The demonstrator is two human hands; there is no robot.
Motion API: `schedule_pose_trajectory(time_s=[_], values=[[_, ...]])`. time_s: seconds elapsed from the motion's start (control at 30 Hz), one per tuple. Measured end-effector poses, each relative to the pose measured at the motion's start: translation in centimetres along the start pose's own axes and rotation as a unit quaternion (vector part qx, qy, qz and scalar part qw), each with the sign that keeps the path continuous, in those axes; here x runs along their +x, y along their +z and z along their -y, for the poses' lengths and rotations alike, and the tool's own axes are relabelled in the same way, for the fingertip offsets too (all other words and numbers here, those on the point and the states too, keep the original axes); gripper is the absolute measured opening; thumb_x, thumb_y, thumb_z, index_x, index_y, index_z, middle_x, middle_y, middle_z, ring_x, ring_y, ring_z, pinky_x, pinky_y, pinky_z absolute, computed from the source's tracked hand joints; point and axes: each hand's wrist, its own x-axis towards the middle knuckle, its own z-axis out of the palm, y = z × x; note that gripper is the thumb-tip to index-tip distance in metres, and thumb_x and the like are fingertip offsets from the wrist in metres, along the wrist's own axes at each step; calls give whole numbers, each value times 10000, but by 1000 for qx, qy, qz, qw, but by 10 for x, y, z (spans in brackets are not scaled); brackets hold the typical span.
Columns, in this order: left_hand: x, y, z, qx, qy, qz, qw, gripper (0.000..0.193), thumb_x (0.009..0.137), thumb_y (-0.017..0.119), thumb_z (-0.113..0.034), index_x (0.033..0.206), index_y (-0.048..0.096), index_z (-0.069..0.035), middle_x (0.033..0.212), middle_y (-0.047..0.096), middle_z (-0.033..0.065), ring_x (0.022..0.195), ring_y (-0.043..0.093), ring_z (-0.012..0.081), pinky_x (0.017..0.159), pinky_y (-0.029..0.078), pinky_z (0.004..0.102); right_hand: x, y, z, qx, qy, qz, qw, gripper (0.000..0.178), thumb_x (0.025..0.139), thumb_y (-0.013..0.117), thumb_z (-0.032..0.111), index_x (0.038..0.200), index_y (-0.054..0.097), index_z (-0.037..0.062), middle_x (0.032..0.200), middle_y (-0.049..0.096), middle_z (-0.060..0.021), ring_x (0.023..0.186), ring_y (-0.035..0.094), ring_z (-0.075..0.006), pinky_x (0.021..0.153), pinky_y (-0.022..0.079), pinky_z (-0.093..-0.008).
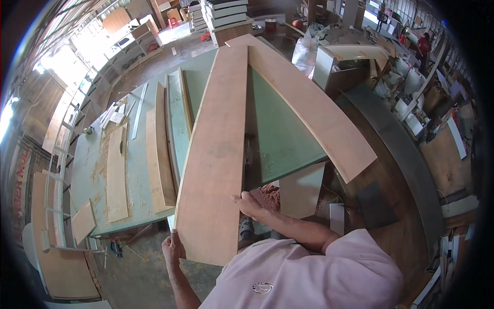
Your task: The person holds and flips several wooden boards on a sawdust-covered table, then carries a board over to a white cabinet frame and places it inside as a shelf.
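A long, light-brown plywood board (213, 149) stretches away from me over the green worktable (288, 134), its near end sticking out past the table's edge. My left hand (173, 247) is closed on the board's left edge near that end. On the opposite edge, a little farther up, my right hand (248, 204) grips the same board. A second plywood board (314, 110) lies slantwise to the right, and its far end meets the far end of the first. Its near end also overhangs the table.
On the table's left side lie narrow wooden strips (157, 149), a short board (117, 175), white offcuts (114, 114) and sawdust. A long dark panel (396, 149) is on the right. Stacked white-edged panels (226, 15) stand beyond the table. A person (424, 46) is far off at right.
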Motion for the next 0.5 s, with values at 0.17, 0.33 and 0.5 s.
schedule_pose_trajectory(time_s=[0.17, 0.33, 0.5], values=[[18, 45, 4, -90, -67, 5, 994, 539, 954, 581, -497, 607, 521, -88, 479, 453, -21, 392, 409, 91, 392, 294, 274, 58, -41, 10, -102, -112, 1, 988, 495, 964, 550, 409, 1061, 605, -74, 1008, 675, -215, 952, 645, -292, 847, 501, -410], [22, 111, 22, -115, -96, -53, 987, 531, 910, 636, -531, 684, 610, -52, 550, 504, -10, 477, 428, 93, 458, 344, 274, 63, -188, -14, -115, -187, -209, 953, 436, 861, 699, 417, 1044, 678, 21, 913, 704, -134, 896, 676, -259, 816, 529, -409], [11, 149, 21, -107, -110, -38, 987, 580, 875, 660, -571, 668, 588, -34, 540, 484, 4, 446, 419, 118, 447, 341, 294, -10, -364, -130, -510, -18, -420, 750, 881, 716, 781, 191, 1454, 319, 60, 1469, 356, -237, 1387, 314, -430, 1140, 261, -541]])
